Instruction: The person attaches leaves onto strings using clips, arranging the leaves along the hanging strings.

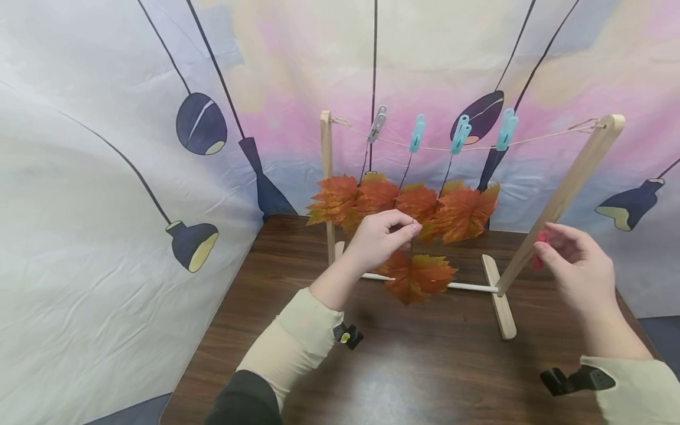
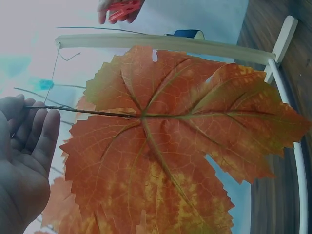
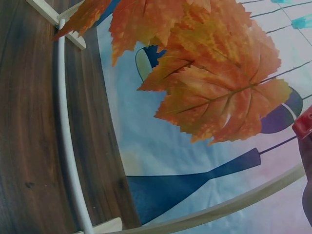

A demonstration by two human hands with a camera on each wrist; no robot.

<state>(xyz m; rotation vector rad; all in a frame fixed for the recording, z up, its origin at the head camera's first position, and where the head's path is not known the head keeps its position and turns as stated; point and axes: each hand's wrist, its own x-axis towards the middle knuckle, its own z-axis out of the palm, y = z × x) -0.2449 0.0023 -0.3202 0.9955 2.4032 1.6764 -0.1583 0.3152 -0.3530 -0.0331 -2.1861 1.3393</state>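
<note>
My left hand (image 1: pixel 379 239) pinches the thin dark stem of an orange maple leaf (image 1: pixel 419 280), which hangs in front of the wooden rack. Close up in the left wrist view, this leaf (image 2: pixel 170 131) spreads beside the fingers, its veins showing. Beside the rack's right post, my right hand (image 1: pixel 581 271) pinches a red clothespin (image 1: pixel 539 251) between thumb and fingers. A corner of that red clothespin (image 3: pixel 304 123) shows at the right wrist view's edge. Several similar leaves (image 1: pixel 467 212) hang by their stems from a string, held by light blue clothespins (image 1: pixel 417 134) and a grey clothespin (image 1: pixel 378 124).
The string (image 1: pixel 536 140) runs between the left post (image 1: pixel 326 153) and the leaning right post (image 1: pixel 563 195). A white rod (image 1: pixel 473 287) joins the posts low down, above wooden feet (image 1: pixel 504 316). The rack stands on a brown table (image 1: pixel 404 366) before a lamp-patterned cloth (image 1: pixel 297 71).
</note>
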